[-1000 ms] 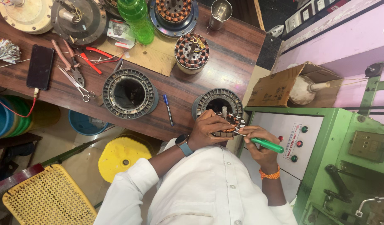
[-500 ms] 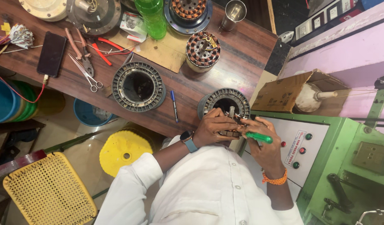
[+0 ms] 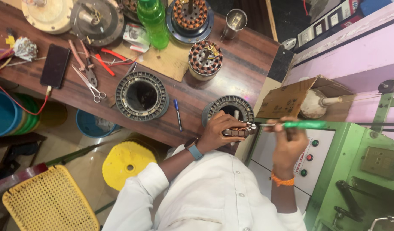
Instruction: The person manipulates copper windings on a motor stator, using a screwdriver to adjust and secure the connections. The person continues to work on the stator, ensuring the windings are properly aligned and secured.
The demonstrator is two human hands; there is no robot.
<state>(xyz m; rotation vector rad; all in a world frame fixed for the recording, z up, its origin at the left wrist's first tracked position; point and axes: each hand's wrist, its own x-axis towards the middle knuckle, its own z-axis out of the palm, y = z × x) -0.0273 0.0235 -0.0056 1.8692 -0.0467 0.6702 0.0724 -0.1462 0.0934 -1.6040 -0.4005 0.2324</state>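
Two hands work on a round grey stator (image 3: 229, 108), ribbed and hollow, at the worktop's (image 3: 248, 64) near edge. Left hand (image 3: 217, 130) grips its rim, where copper windings seem to show. Right hand (image 3: 287, 141) is closed around a green-handled screwdriver (image 3: 303, 124), tip at the rim. Another stator (image 3: 142, 95) lies left, well apart.
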